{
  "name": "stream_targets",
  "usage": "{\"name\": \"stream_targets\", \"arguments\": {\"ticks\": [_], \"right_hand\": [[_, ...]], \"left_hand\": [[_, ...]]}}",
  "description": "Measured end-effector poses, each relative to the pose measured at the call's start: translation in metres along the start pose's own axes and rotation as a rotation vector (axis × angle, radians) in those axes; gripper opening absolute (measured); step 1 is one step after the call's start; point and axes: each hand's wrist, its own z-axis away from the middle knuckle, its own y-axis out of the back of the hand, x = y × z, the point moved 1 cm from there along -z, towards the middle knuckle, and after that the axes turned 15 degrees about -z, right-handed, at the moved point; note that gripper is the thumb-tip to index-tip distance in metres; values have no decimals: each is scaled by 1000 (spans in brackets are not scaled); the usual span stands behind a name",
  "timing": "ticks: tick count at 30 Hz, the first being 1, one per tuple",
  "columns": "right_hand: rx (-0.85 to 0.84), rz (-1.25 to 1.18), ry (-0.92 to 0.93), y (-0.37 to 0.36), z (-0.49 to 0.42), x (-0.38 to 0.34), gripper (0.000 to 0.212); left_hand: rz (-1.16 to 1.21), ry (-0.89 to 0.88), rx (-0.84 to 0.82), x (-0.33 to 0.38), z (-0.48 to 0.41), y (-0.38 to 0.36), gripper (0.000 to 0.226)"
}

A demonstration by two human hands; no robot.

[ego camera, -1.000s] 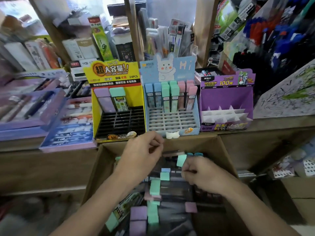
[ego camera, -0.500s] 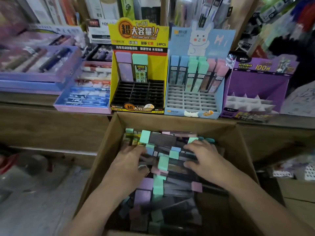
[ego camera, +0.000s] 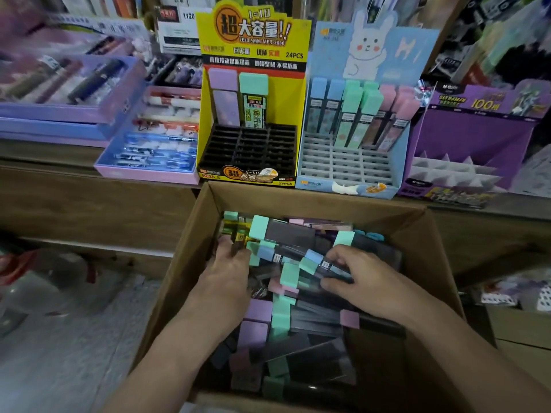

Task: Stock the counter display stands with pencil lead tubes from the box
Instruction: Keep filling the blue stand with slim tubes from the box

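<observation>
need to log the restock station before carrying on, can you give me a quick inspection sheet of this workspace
surface: wooden counter, crowded with stands and trays
job's things: cardboard box full of lead tubes; yellow stand holds two tubes at the back, black slots bare; blue rabbit stand filled at the back only; purple stand dividers look bare
clutter: pen trays left of the yellow stand
grippers: left hand fingers among the lead tubes, grip unclear; right hand pinches one of them
cables: nothing seen
surroundings: stationery shelves behind, blurred
</observation>
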Motion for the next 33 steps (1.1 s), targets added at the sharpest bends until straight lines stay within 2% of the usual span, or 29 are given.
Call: {"name": "stream_targets", "arguments": {"ticks": [4, 8, 9, 12, 14, 19, 25, 30, 33], "right_hand": [[23, 7, 34, 1, 0, -2, 25], [68, -19, 56, 4, 1, -4, 21], [82, -40, 65, 5, 1, -4, 21], [102, -129, 72, 7, 3, -6, 21], [93, -191, 70, 8, 4, -5, 23], [-18, -320, 86, 9, 9, -7, 25], [-175, -257, 76, 7, 17, -10, 21], [-149, -23, 71, 3, 22, -12, 34], [-168, 108, 34, -4, 27, -11, 46]], "left_hand": [[133, 29, -79, -1, 2, 4, 47], [64, 87, 14, 0, 0, 6, 20], [34, 101, 33, 0, 0, 6, 23], [20, 102, 36, -2, 0, 5, 64], [-19, 114, 13, -3, -2, 3, 76], [-223, 87, 22, -5, -3, -5, 39], [-247, 100, 30, -5, -4, -6, 27], [-122, 122, -20, -8, -4, -1, 37], [79, 114, -108, -8, -2, 4, 22]]}}
